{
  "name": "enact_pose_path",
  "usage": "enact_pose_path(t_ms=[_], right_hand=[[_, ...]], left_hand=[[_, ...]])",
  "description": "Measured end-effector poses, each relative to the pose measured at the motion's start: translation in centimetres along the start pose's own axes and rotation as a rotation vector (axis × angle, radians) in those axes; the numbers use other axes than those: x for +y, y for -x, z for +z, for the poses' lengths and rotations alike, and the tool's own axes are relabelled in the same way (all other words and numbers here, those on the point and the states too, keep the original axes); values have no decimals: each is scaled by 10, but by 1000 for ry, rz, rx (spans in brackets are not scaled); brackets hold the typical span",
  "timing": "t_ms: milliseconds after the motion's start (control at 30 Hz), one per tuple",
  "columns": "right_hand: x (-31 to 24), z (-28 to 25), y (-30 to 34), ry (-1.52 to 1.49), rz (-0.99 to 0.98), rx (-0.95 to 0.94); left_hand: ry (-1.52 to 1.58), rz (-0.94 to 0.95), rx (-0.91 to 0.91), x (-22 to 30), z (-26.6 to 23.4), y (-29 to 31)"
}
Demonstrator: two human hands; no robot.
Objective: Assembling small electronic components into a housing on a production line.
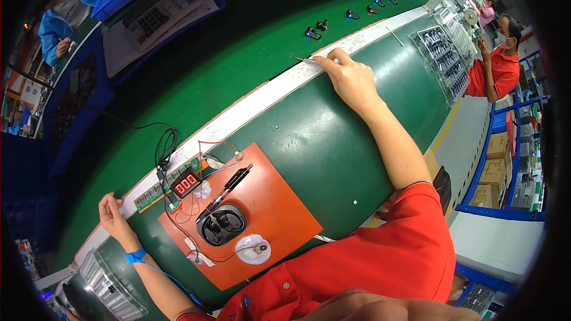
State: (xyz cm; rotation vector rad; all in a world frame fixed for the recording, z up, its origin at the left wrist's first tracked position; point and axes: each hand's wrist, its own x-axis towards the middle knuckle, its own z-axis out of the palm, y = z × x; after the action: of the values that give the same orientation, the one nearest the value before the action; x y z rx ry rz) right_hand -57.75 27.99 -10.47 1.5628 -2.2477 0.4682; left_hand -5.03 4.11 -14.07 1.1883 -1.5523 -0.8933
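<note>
My right hand point(352, 83) is closed on a pair of metal tweezers point(307, 60), whose tips point left over the white strip point(235, 123) along the bench's far edge. At the left end of that strip, my left hand point(112, 214) has curled fingers; what they hold, if anything, I cannot make out. A blue strap point(135, 255) circles my left wrist. Between my arms an orange board point(285, 214) carries an open black earbud case point(221, 224) with earbuds in it. Beside the case lie a black pen point(229, 186) and a small meter point(185, 184) with red digits.
Several dark earbuds point(313, 33), some lit blue, lie on the green surface beyond the strip. A clear tray point(443, 56) of dark parts is at right. Another clear tray point(110, 288) sits lower left. Wires point(217, 257) cross the board. Co-workers point(499, 65) are nearby.
</note>
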Motion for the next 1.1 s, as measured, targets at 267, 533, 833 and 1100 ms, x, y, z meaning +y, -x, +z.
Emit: enact_pose_path(t_ms=[267,533,833,1100], right_hand=[[9,2,0,15,29,51],[20,6,-4,29,80,72],[38,14,-15,49,118,121],[40,-8,3,55,132,1]], left_hand=[[0,-3,-7,1,1,-1],[0,-8,1,-1,-1,-2],[-10,-3,-15,3,1,0],[-10,3,-3,6,3,0]])
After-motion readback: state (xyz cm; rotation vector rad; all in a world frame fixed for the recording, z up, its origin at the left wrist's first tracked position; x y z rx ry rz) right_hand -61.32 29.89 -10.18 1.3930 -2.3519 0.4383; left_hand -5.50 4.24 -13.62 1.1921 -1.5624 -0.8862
